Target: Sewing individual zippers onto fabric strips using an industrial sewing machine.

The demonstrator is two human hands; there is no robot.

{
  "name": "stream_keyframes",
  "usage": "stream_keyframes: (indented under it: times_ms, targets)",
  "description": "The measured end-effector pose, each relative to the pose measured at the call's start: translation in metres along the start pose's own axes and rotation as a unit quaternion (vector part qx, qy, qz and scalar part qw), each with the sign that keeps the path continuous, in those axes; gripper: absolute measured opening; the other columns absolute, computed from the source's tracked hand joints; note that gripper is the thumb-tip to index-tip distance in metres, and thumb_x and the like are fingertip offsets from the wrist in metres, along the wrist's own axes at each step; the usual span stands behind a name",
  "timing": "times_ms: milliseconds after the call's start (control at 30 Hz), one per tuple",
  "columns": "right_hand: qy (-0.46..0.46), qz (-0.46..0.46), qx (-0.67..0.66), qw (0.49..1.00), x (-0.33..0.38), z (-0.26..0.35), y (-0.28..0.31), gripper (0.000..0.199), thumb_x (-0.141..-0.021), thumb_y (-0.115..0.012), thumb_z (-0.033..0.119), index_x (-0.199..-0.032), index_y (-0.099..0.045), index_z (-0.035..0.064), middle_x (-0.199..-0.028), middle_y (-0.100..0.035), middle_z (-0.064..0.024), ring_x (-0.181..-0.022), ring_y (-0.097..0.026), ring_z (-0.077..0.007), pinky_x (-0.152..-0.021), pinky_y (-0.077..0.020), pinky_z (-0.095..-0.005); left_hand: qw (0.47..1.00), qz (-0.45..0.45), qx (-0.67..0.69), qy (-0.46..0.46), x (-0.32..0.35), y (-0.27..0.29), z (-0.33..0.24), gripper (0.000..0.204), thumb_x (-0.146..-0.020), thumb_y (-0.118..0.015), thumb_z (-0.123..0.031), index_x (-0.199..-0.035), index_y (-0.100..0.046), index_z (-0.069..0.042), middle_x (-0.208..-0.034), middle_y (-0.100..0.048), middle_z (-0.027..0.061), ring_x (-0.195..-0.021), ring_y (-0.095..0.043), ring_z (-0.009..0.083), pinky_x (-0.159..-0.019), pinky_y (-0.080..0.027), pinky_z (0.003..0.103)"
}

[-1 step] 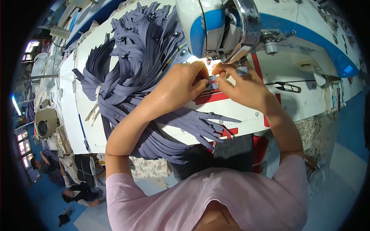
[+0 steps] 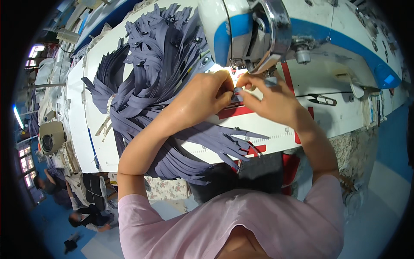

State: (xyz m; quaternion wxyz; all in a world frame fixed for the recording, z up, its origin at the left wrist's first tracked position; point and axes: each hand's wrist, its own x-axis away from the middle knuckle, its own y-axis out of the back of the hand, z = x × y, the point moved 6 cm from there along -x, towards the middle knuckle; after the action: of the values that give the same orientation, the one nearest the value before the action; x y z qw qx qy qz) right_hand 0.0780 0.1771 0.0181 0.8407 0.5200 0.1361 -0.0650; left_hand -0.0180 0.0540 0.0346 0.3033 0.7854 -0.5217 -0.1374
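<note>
Just below the needle area of a white and blue sewing machine point(image 2: 239, 30), my two hands meet over the lit table. My left hand point(image 2: 199, 97) has its thumb and fingers pinched at the end of a small grey-blue zipper piece point(image 2: 237, 91). From the other side my right hand point(image 2: 274, 100) pinches the same piece between thumb and forefinger. Most of that piece is hidden by my fingers. A big bundle of grey-blue zippers point(image 2: 151, 82), tied with a pale band, lies beside and under my left forearm, its loose ends point(image 2: 233, 140) fanning toward the table's front edge.
Black thread snips point(image 2: 322, 99) lie right of my right hand. Red strips point(image 2: 235, 111) and ruler marks run along the white table point(image 2: 271, 123). The machine's arm point(image 2: 345, 43) stretches across the back right. Two people point(image 2: 91, 217) are at the far left.
The fingers of my right hand have closed in slightly on the small zipper piece, which has turned a little. The bundle has not moved.
</note>
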Motion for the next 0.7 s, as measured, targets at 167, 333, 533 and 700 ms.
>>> stream_keyframes:
  times_ms: [167, 333, 533, 700]
  targets:
    - [0.056, -0.026, -0.023, 0.998, -0.006, 0.010, -0.001, 0.015, -0.086, -0.070, 0.021, -0.094, -0.065, 0.0098, -0.080, -0.065, -0.0081, -0.082, -0.059, -0.0276, -0.085, -0.0418, -0.0407, 1.000, 0.005, 0.023, 0.015, 0.000, -0.001, 0.000, 0.018, -0.083, -0.065, -0.007, -0.094, -0.059, 0.006, -0.075, -0.066, 0.0203, -0.071, -0.067, 0.0344, -0.067, -0.051, 0.040]
    - [0.040, -0.026, -0.049, 0.998, -0.007, 0.011, 0.003, 0.008, -0.084, -0.070, 0.014, -0.086, -0.065, 0.0087, -0.077, -0.064, -0.0085, -0.081, -0.058, -0.0265, -0.081, -0.0415, -0.0403, 0.999, -0.023, -0.033, 0.001, 0.002, -0.002, -0.005, 0.016, -0.081, -0.066, -0.007, -0.088, -0.056, 0.005, -0.076, -0.065, 0.0197, -0.071, -0.064, 0.0369, -0.066, -0.050, 0.043]
    - [0.031, -0.038, -0.046, 0.998, -0.008, 0.010, -0.004, 0.011, -0.080, -0.070, 0.012, -0.083, -0.061, 0.0074, -0.071, -0.061, -0.0085, -0.075, -0.056, -0.0270, -0.079, -0.0404, -0.0401, 0.995, -0.058, -0.078, -0.023, 0.005, -0.012, -0.002, 0.018, -0.080, -0.065, -0.008, -0.089, -0.052, 0.002, -0.078, -0.063, 0.0193, -0.071, -0.063, 0.0393, -0.065, -0.048, 0.047]
    - [0.023, -0.035, -0.064, 0.997, -0.010, 0.010, -0.006, 0.013, -0.078, -0.070, 0.012, -0.081, -0.058, 0.0068, -0.069, -0.058, -0.0081, -0.073, -0.055, -0.0273, -0.079, -0.0399, -0.0405, 0.984, -0.110, -0.137, -0.019, 0.010, -0.019, -0.001, 0.016, -0.080, -0.064, -0.005, -0.091, -0.054, -0.001, -0.079, -0.060, 0.0188, -0.072, -0.060, 0.0392, -0.064, -0.047, 0.045]
